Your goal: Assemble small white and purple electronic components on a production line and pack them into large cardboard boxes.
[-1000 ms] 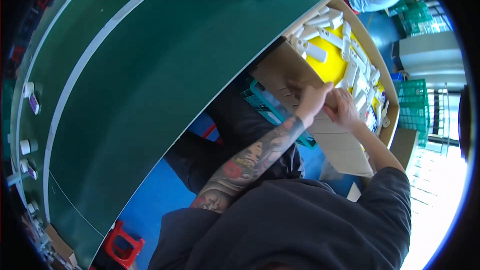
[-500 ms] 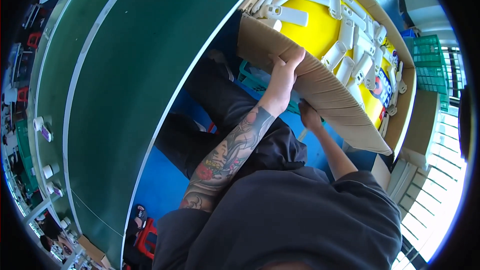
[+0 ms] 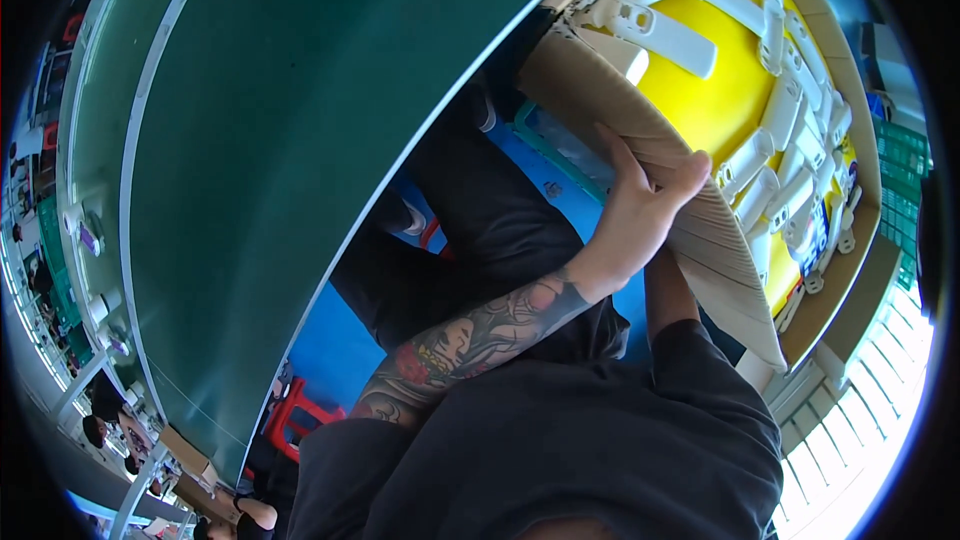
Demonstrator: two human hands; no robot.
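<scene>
A large cardboard box [image 3: 590, 85] lined in yellow [image 3: 725, 105] holds several white plastic parts [image 3: 668, 35]. It sits to my right, against the edge of the green belt table [image 3: 300, 90]. My left hand [image 3: 640, 208], on a tattooed forearm, grips the top edge of the box's near wall, with fingers over the rim and thumb outside. My right forearm [image 3: 668, 292] reaches up under the box behind the left hand, and the right hand itself is hidden.
A teal plastic crate [image 3: 565, 140] sits below the box. My dark-trousered legs are over a blue floor [image 3: 320, 350]. A red stool [image 3: 300, 410] stands by the table. Small white pieces line the table's far edge [image 3: 95, 305]. Other people work at the lower left [image 3: 100, 430].
My left hand has slid along the box wall toward me and to the right. My right hand, earlier visible against the box's underside, has gone out of sight. The view has closed in on the box.
</scene>
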